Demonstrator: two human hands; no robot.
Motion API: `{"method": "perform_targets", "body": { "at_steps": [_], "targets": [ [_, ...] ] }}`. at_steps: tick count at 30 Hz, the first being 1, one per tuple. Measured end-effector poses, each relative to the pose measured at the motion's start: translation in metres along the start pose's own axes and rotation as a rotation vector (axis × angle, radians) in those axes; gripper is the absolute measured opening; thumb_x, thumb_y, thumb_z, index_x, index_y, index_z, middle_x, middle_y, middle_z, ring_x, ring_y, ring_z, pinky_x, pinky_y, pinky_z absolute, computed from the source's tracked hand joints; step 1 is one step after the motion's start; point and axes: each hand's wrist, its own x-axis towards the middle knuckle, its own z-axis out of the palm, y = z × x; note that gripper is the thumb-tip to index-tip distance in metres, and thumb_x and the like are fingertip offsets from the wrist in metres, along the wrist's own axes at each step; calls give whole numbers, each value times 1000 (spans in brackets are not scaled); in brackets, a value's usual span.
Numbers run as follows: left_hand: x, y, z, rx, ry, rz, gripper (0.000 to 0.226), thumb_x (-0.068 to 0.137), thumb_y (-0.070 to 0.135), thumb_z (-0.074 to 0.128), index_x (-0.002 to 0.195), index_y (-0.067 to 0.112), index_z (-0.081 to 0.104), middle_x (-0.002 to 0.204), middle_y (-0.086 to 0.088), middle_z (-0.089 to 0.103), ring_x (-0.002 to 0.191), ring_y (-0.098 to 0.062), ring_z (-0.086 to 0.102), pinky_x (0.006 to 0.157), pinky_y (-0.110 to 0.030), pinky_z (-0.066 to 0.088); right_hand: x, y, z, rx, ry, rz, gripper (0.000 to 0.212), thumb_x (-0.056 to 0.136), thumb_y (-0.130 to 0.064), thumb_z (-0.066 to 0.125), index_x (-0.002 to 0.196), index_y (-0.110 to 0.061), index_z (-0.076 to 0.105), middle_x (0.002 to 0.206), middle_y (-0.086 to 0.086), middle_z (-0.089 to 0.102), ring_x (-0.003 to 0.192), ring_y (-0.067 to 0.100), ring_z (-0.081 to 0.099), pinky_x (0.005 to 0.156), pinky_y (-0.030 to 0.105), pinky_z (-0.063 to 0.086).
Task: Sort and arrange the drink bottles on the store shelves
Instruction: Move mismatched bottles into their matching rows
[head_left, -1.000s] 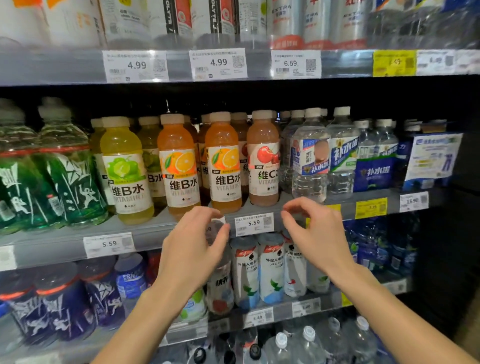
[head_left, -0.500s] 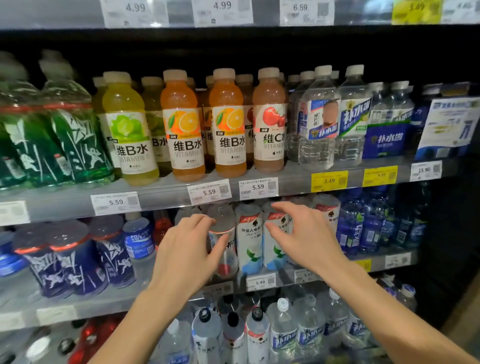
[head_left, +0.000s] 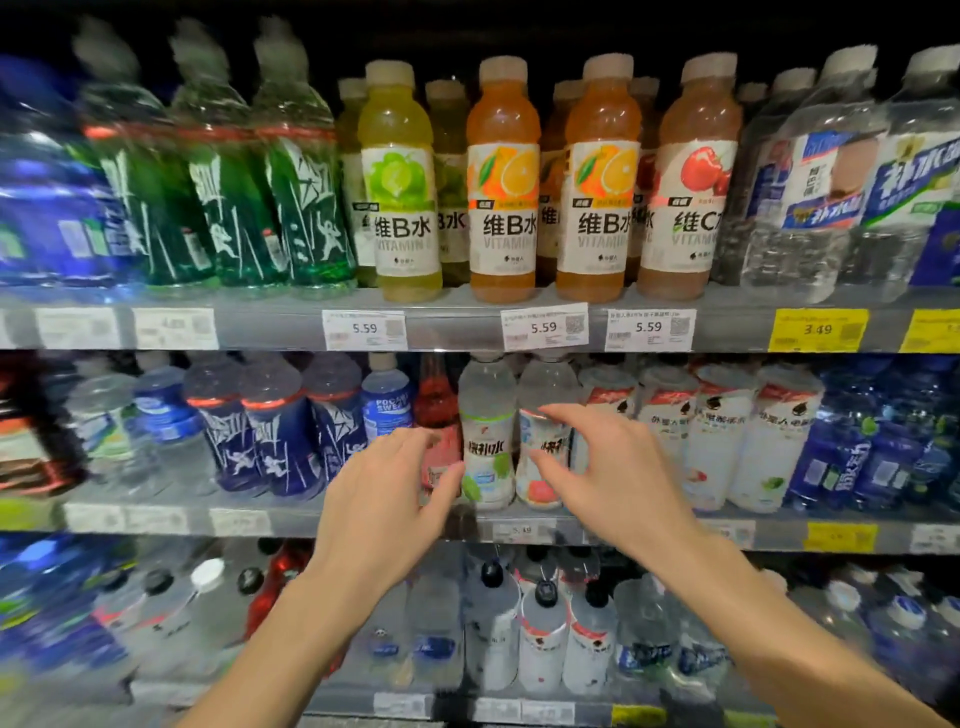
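fingers (head_left: 558, 415) of both hands spread — holding nothing, two pale bottles (head_left: 488, 457) between them

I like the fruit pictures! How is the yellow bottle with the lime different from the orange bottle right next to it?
The lime bottle holds pale yellow-green drink; the orange bottle holds orange drink. The lime bottle's label shows a cut green lime; the orange bottle's shows an orange slice. The lime bottle stands to the left, the orange bottle to its right. Both stand upright on the same shelf, same shape, with beige caps and white labels.

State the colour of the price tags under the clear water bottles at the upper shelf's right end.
Yellow price tags, seen in the head view.
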Motion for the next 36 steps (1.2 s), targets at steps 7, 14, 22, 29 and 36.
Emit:
{"method": "perform_targets", "body": {
  "at_steps": [7, 14, 22, 29, 36],
  "targets": [
    [-13, -54, -7, 20, -18, -120, 37, 93, 50, 55, 118, 23, 61, 107, 6, 68, 102, -19, 64, 80, -38, 54, 12, -37, 50, 34, -70, -39, 46, 88, -40, 67, 132, -29, 61, 132, -9, 64, 128, 14, 54, 104, 36, 45],
    [-18, -101, 3, 18, -10, -152, 36, 94, 46, 57, 119, 21, 61, 111, 6, 67, 103, -17, 64, 82, -35, 54, 23, -71, 97, 82, -112, -88, 45, 85, -39, 70, 129, -30, 63, 126, -13, 67, 116, 11, 62, 98, 33, 49],
    [-35, -147, 20, -54, 128, -249, 21, 94, 41, 61, 107, 27, 66, 104, 18, 65, 98, -9, 64, 73, -31, 53, 34, -88, 143, 200, -2, -156, 32, 81, -27, 78, 113, -25, 71, 107, -16, 70, 88, 3, 64, 80, 19, 47],
    [-28, -167, 21, -107, 214, -318, 17, 94, 38, 61, 106, 26, 66, 102, 17, 64, 97, -9, 63, 74, -32, 52, 38, -89, 165, 300, 55, -188, 29, 78, -14, 81, 104, -23, 72, 85, -21, 58, 67, -13, 50, 65, -2, 36],
    [-20, -207, 6, -106, 297, -445, 19, 94, 35, 60, 110, 25, 64, 108, 14, 62, 101, -9, 59, 76, -30, 47, 30, -98, 197, 368, -47, -124, 29, 80, -19, 80, 103, -35, 70, 87, -27, 63, 68, -7, 57, 69, 11, 45]
  ]
}}
